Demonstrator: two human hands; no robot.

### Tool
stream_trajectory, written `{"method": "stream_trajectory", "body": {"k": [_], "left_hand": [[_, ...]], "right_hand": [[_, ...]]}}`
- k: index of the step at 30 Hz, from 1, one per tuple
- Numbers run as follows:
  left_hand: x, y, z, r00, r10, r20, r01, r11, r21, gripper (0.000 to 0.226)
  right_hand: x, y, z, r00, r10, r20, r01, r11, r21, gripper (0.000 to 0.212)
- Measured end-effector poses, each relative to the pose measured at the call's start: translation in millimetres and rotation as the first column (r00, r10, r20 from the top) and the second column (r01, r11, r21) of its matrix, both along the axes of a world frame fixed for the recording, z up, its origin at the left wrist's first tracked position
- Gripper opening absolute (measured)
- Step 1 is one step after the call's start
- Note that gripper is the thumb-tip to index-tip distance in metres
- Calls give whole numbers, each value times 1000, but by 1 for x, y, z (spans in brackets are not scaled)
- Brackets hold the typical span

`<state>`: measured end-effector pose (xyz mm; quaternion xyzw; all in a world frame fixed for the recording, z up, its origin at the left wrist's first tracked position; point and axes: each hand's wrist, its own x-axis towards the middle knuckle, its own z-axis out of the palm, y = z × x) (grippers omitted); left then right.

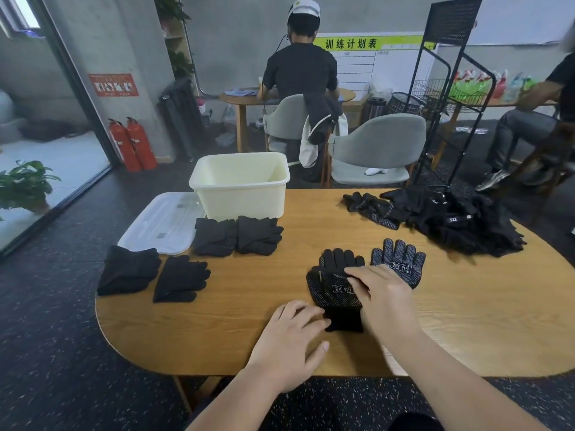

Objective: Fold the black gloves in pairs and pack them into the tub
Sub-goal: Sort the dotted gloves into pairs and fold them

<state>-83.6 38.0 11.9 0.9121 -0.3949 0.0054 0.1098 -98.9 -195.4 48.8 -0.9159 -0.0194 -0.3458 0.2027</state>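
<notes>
Oval wooden desk [217, 331], in a shared workroom with other people seated beyond it. Far edge, left of centre: one cream tub [239, 185], open, nothing visible inside it from our angle; its clear lid [161, 223] lay flat beside it. Folded pairs [214, 236], four bundles counted: two just in front of the tub, two nearer the desk's left edge, none yet packed. Far right: unsorted pile [451, 222] of black gloves, heaped and tangled. Centre, near us: working glove [334, 290], dotted palm and white logo up, cuff toward us; whether a second glove lay under it we could not tell. Just beside it to the right: its mate [399, 259], also dotted side up, spread flat, partly covered by our right hand [382, 297]. That hand lay over the working glove's palm, fingers [357, 273] lightly bent and pressing, not clamped on the fabric as far as we could see. Left hand [292, 337] rested on the desk, fingers [311, 318] straight and together, tips touching the cuff. Step judged in hand: smoothing and squaring one glove before pairing. Next move would call for laying the mate on top, edges matched, then folding the two across; packing all the bundles into the tub remained.
</notes>
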Motion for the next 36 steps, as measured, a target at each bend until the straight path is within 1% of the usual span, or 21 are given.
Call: {"method": "stream_trajectory", "body": {"k": [1,2,4,6,9,11,13,16,18,23,28,30,33,34,36], "left_hand": [[0,0,0,1000,1,1,-1,1000,-4,56],[0,0,0,1000,2,1,-2,1000,-6,56],[0,0,0,1000,3,-6,-3,1000,-1,57],[-1,0,1,1000,1,-8,-1,1000,4,58],[-1,0,1,1000,3,-7,-3,1000,-9,57],[-1,0,0,1000,1,-12,-2,1000,-15,56],[-2,0,0,1000,8,-17,-8,1000,-16,56],[-2,0,1,1000,10,-19,-11,1000,-19,56],[-2,0,1,1000,9,-19,-9,1000,-19,57],[-1,0,0,1000,9,-13,-9,1000,-21,56],[-2,-1,1,999,21,-34,-22,1000,-7,58],[-2,-1,3,998,38,-53,-39,999,-15,59],[-2,-2,3,998,23,-59,-24,1000,-12,60],[-2,-1,2,999,11,-51,-11,1000,-2,59],[0,-1,0,999,1,-42,-1,1000,14,58]], "right_hand": [[-2,2,-2,999,31,8,-31,999,-27,20],[-6,4,-8,997,75,-21,-77,994,-74,22],[-18,7,-28,978,143,-150,-167,973,-157,29],[-26,7,-47,957,174,-230,-217,960,-175,37],[-27,9,-51,966,150,-210,-183,972,-145,41],[-27,11,-43,981,127,-146,-147,980,-134,38],[-29,13,-40,983,155,-103,-169,975,-147,36],[-33,9,-44,961,222,-167,-255,944,-211,44],[-34,8,-46,949,236,-210,-280,936,-215,45],[-35,10,-42,944,267,-193,-310,919,-245,40],[-35,9,-48,937,251,-244,-312,913,-261,34],[-38,11,-45,932,239,-274,-304,926,-225,33],[-36,16,-34,952,172,-253,-195,978,-68,33],[-31,18,-29,951,142,-275,-158,987,-35,33],[-14,19,-25,909,100,-404,-133,990,-54,35]]}}
